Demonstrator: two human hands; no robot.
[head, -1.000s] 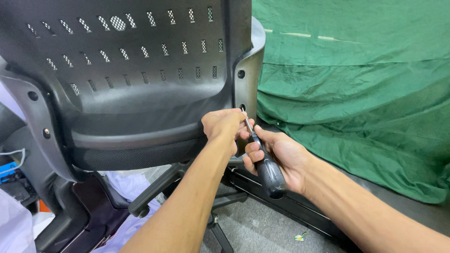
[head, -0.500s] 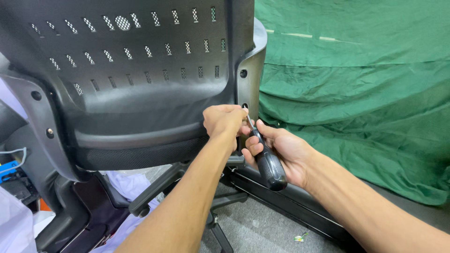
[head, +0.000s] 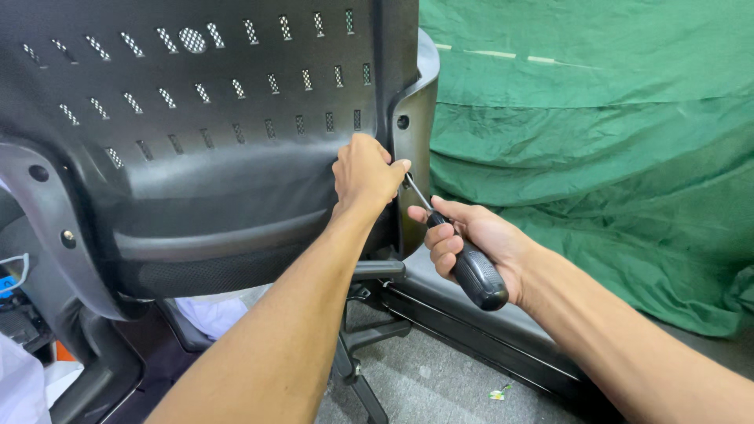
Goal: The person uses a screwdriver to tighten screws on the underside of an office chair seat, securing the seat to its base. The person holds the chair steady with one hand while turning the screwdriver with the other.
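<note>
Screwdriver (head: 459,251) is gripped by its black handle in the right hand (head: 479,239), fingers curled tight around it; the thin shaft is angled up-left to the right edge of the chair back (head: 196,141). Tip is hidden behind the left hand (head: 363,171), whose fingers are pinched together at the shaft's end (a screw may be held there, cannot be confirmed). Step judged: a fastener is being seated or driven at the back's side bracket (head: 412,118). Tip alignment and steady turning are required. A green cloth (head: 597,126) is draped behind.
</note>
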